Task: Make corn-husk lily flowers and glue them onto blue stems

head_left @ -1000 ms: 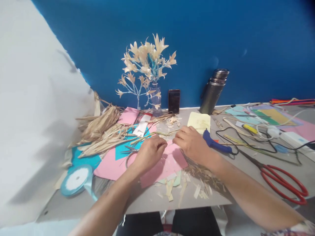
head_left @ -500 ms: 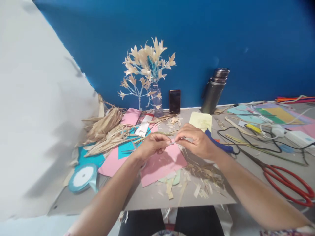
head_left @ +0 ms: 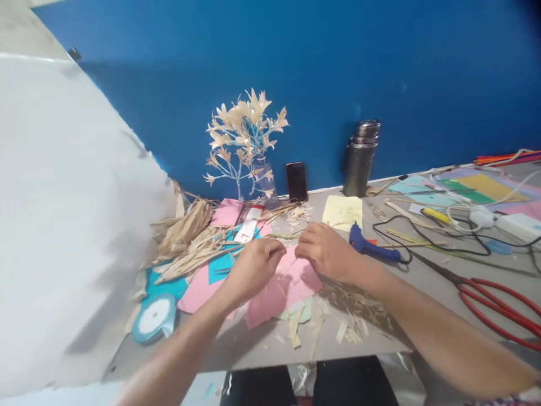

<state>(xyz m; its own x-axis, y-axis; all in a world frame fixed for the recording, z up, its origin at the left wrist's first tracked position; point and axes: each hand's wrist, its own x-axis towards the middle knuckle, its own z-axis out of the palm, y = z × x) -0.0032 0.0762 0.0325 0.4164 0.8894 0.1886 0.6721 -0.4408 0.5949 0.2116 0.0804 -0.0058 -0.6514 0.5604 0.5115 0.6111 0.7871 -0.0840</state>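
Roughly, middle pink sheet (head_left: 291, 288) lies four o'clock from left hand (head_left: 260, 265), seven from right hand (head_left: 324, 252); both grips curled, contents: cannot tell.

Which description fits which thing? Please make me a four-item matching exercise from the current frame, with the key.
1. left hand and right hand
2. glue gun
3. ribbon spool
4. smartphone

A. dark blue body
B. propped against the blue wall
C. apart, above pink paper
D. near the table's left edge

Pairs: 1-C; 2-A; 3-D; 4-B
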